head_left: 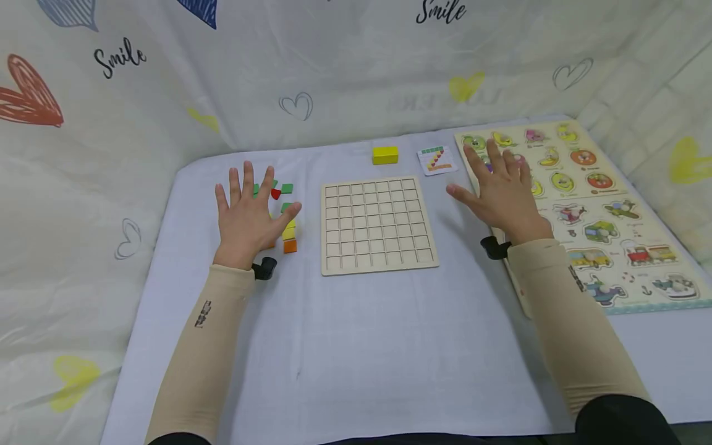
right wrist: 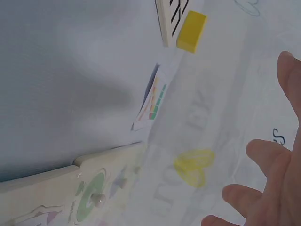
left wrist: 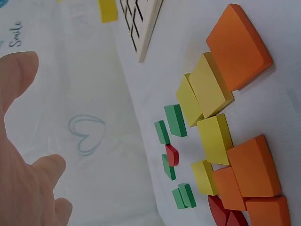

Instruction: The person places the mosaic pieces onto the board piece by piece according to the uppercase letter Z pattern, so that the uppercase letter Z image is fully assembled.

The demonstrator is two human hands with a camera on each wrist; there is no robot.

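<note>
My left hand [head_left: 245, 221] hovers with spread fingers over a loose group of small coloured tiles, partly hiding them in the head view. In the left wrist view the group shows orange tiles [left wrist: 254, 165], yellow tiles [left wrist: 215, 139], green tiles [left wrist: 175, 120] and red pieces [left wrist: 172, 155]. My right hand [head_left: 505, 199] is raised, fingers apart, above the left edge of a picture puzzle board [head_left: 575, 215]; it holds nothing. Between the hands lies a pale wooden grid board [head_left: 380, 226], its squares bare.
Behind the grid board sits a yellow block [head_left: 385, 155]. A small pattern card [head_left: 437, 161] with coloured squares lies to its right, near the puzzle board. A printed curtain [head_left: 356, 74] hangs behind the white-covered table [head_left: 378, 352].
</note>
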